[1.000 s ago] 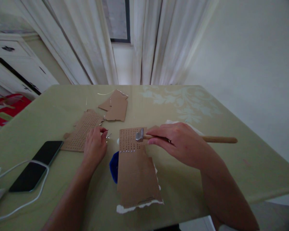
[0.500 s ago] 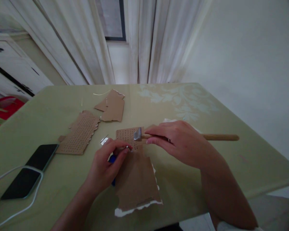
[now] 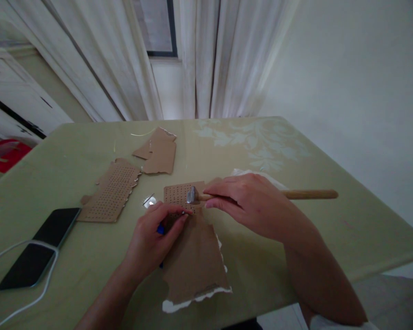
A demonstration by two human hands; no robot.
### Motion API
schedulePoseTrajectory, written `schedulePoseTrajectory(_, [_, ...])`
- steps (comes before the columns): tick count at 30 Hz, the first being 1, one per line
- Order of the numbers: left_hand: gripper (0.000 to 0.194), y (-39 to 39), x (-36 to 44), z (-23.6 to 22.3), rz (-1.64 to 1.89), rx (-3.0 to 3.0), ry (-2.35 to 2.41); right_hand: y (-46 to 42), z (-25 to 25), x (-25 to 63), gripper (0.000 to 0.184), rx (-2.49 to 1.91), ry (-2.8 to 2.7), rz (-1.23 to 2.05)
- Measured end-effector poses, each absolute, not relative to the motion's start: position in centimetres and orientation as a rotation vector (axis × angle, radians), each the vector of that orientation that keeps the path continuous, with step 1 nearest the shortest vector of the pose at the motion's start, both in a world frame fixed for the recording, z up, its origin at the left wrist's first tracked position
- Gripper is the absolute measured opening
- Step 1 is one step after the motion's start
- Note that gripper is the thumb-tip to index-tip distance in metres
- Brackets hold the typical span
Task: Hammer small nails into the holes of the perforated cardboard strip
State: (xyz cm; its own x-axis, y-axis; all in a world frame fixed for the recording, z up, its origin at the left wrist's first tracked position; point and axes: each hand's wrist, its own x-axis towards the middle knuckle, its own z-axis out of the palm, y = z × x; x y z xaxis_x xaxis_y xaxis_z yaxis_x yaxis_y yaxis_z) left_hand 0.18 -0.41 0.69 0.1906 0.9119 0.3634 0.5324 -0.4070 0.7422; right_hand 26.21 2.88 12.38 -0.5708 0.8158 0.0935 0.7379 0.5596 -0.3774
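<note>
My right hand is closed around a small hammer with a wooden handle, gripping it close to the metal head. The head hovers over a torn cardboard piece whose far end is full of small holes. My left hand pinches a small nail upright on that cardboard, just below the hammer head. A blue object peeks out beneath my left hand at the cardboard's left edge.
A second perforated cardboard piece and plain cardboard scraps lie further back on the green table. A few loose nails lie beside them. A dark phone with a white cable sits at the left.
My left hand moved from the loose nails by the left cardboard over to the near cardboard, carrying a nail. The hammer head dropped slightly toward it.
</note>
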Motion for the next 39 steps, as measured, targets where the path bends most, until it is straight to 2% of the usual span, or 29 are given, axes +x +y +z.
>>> schedulePoseTrajectory(24, [0.013,-0.5,0.4,0.2,1.161,2.137,1.301,2.1,12.5,26.4,0.024,-1.182,-2.480,0.405])
schedulePoseTrajectory(39, [0.008,0.0,0.9,1.1,1.145,2.357,1.233,1.7,13.0,26.6,0.023,-1.178,-2.446,0.415])
